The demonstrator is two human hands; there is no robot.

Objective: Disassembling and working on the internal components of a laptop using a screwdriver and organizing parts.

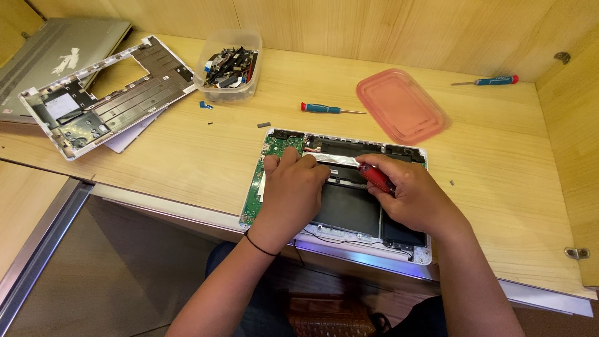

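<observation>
We see the left hand (292, 190) pressing flat on an opened laptop (340, 200) while the right hand (409, 193) grips a red-handled screwdriver (375, 178).

You're at an electronics repair bench: wooden desk (187, 162), opened laptop (340, 206), stripped laptop shell (125, 93), tub of parts (229, 65), loose screwdrivers (331, 109).

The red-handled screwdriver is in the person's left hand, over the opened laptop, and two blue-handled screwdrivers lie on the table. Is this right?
Not quite. The head view shows the red-handled screwdriver in the right hand, not the left. The left hand rests on the opened laptop near its green circuit board. The two blue-handled screwdrivers do lie on the table.
</observation>
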